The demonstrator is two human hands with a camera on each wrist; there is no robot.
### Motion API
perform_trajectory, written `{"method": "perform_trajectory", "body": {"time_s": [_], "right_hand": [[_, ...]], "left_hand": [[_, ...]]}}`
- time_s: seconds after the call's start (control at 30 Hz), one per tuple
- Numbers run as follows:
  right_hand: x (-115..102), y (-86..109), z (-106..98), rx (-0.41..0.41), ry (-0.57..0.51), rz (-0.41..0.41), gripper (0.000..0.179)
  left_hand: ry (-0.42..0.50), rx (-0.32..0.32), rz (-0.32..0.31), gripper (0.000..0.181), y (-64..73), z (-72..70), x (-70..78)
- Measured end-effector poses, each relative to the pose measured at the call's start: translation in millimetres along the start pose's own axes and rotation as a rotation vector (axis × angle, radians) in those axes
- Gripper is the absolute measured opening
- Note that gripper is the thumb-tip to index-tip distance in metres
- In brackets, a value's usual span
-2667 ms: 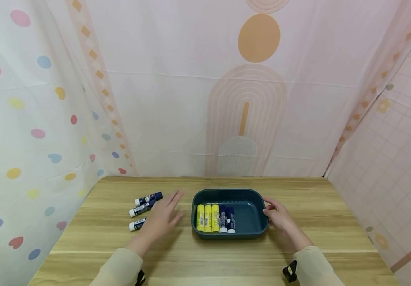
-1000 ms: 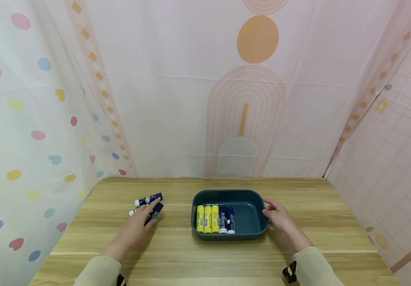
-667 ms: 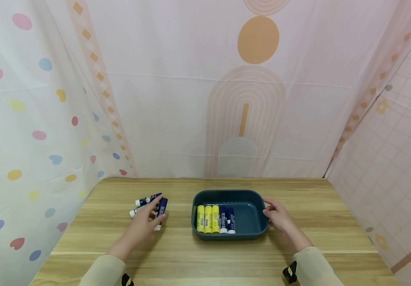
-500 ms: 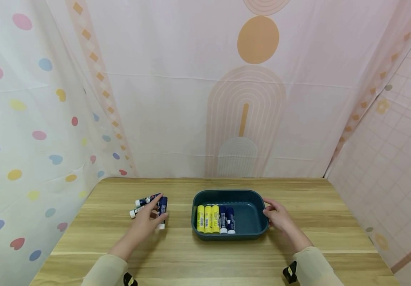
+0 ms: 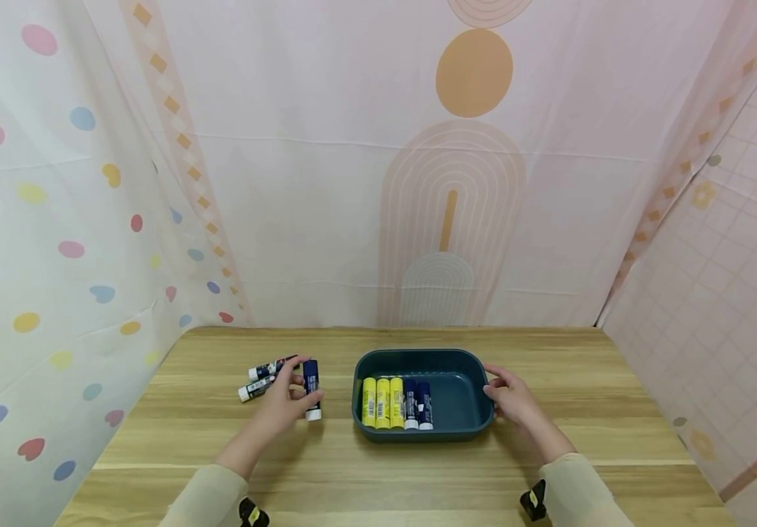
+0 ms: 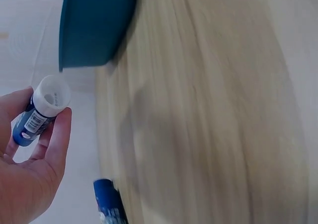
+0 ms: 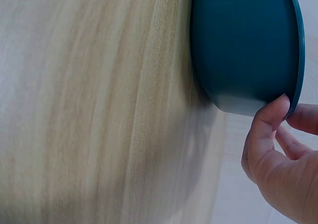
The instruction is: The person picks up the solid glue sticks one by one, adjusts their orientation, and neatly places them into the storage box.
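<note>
My left hand (image 5: 278, 402) holds a dark blue glue stick (image 5: 311, 377) between thumb and fingers, left of a teal plastic bin (image 5: 424, 436). In the left wrist view, the white end of this glue stick (image 6: 36, 120) faces the camera. Inside the bin, three yellow glue sticks (image 5: 383, 402) and two dark blue glue sticks (image 5: 411, 401) lie side by side toward the left. My right hand (image 5: 515, 401) pinches the bin's right rim, thumb on one side and fingers on the other, as the right wrist view shows.
Two more dark blue glue sticks, a rear one (image 5: 265, 368) and a front one (image 5: 255, 389), lie on the wooden table (image 5: 378, 483) left of my left hand. A patterned curtain (image 5: 312, 219) hangs behind the table's back edge.
My left hand has reached left, picked one dark blue glue stick from the three on the table, turned it lengthwise and brought it right toward the bin. The right hand stays at the rim.
</note>
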State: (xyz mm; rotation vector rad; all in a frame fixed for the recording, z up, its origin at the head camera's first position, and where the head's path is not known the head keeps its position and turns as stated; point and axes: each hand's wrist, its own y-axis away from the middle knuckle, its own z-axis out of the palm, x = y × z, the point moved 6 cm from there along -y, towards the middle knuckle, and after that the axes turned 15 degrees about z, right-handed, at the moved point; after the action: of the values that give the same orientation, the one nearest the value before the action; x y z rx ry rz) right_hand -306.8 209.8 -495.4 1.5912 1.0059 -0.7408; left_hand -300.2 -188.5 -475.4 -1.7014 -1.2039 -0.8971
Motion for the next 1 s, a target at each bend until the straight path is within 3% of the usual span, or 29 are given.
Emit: {"method": "perform_trajectory", "body": {"time_s": [0.2,0.47,0.6,0.73,1.0], "right_hand": [[-1,-0.6,0,0.005,0.003,-0.003,0.044],[-1,-0.2,0,-0.003,0.011,0.005,0.044],[-1,0.5,0,-0.004,0.008,0.001,0.044],[0,1.4,0,-0.002,0.005,0.001,0.045],[-1,1.3,1,-0.008,-0.004,-0.002,0.045]], "left_hand": [[0.030,0.003,0.009,0.065,-11.1,16.0,13.1],[0.102,0.005,0.031,0.065,-27.4,50.9,28.5],[0.125,-0.011,0.054,0.064,-29.8,70.8,47.6],[0.115,-0.028,0.084,0.061,-32.8,94.5,58.3],[0.002,-0.094,0.133,0.062,-32.6,138.3,61.2]]}}
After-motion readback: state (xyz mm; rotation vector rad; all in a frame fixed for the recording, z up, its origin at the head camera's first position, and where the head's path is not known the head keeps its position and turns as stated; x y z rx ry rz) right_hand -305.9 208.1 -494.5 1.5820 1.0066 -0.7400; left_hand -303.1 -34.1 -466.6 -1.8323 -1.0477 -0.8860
